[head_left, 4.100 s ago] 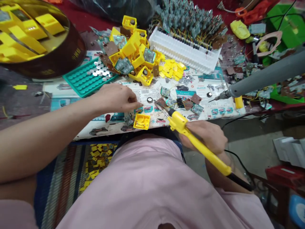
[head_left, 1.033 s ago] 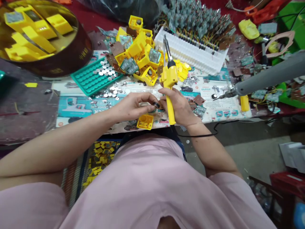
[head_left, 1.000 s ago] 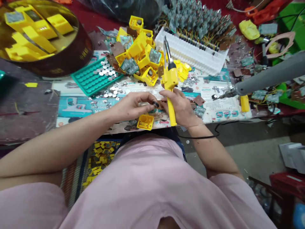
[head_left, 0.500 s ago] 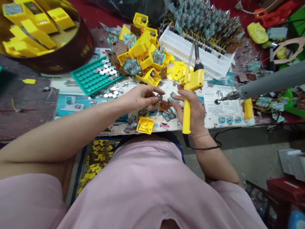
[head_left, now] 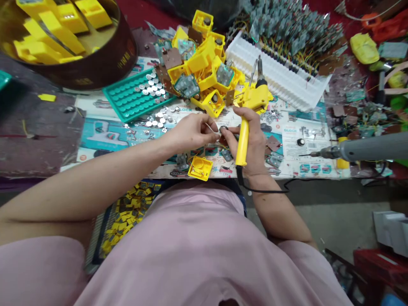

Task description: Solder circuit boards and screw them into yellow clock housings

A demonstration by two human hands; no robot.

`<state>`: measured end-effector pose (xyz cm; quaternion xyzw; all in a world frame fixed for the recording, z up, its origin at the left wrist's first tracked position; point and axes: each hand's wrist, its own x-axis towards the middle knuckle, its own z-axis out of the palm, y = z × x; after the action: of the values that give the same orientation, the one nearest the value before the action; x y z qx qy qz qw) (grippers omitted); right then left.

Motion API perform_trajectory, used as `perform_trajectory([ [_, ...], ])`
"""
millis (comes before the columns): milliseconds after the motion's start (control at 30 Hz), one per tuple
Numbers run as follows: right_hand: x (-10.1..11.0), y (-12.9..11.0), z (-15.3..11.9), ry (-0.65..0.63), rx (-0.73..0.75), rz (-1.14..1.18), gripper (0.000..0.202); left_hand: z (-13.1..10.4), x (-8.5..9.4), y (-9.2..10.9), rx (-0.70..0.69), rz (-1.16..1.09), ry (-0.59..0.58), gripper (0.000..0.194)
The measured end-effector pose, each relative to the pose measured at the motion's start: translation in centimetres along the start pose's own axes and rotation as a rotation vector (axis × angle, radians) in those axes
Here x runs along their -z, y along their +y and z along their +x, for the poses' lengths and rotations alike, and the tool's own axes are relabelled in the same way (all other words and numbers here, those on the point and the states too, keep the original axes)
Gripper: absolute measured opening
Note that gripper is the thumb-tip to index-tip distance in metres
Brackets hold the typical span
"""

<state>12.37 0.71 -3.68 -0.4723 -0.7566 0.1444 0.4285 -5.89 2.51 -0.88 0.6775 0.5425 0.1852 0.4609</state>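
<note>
My left hand (head_left: 195,132) is closed, thumb and fingers pinching a thin whitish strip or wire (head_left: 209,126). My right hand (head_left: 256,142) is wrapped around a yellow soldering gun (head_left: 242,144), whose metal tip points away from me. Thumb and forefinger of that same hand also pinch a small round dark-rimmed part (head_left: 224,128), close to the left fingertips. Below the hands lies an open yellow plastic case (head_left: 200,168) with a round recess. A small grey circuit board (head_left: 227,154) rests beside the right fingers, partly hidden.
Yellow cases with boards (head_left: 204,59) are heaped behind my hands. A teal tray (head_left: 119,100) holds silvery discs. White foam (head_left: 277,70) carries rows of wired boards. A grey powered screwdriver (head_left: 366,148) juts in from the right. A dark round tin (head_left: 95,70) stands far left.
The round part has passed from my left fingers to my right fingertips, and both hands have come together. The soldering gun has shifted slightly left. The screwdriver tip now sits apart from a small round part.
</note>
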Motion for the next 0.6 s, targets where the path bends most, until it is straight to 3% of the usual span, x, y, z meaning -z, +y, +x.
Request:
perform_trajectory([
  [167,-0.7,0.4,-0.3,-0.031,0.093,-0.150,0.037,-0.8,0.5,0.5,-0.065,0.325,0.052,0.019],
  [400,-1.2,0.2,-0.5,-0.078,0.094,-0.227,0.030,-1.2,0.3,0.8,-0.055,0.531,0.029,0.029],
  [600,0.5,-0.1,-1.5,-0.188,0.147,-0.294,0.041,-1.2,0.1,0.8,-0.051,0.644,0.031,0.033],
])
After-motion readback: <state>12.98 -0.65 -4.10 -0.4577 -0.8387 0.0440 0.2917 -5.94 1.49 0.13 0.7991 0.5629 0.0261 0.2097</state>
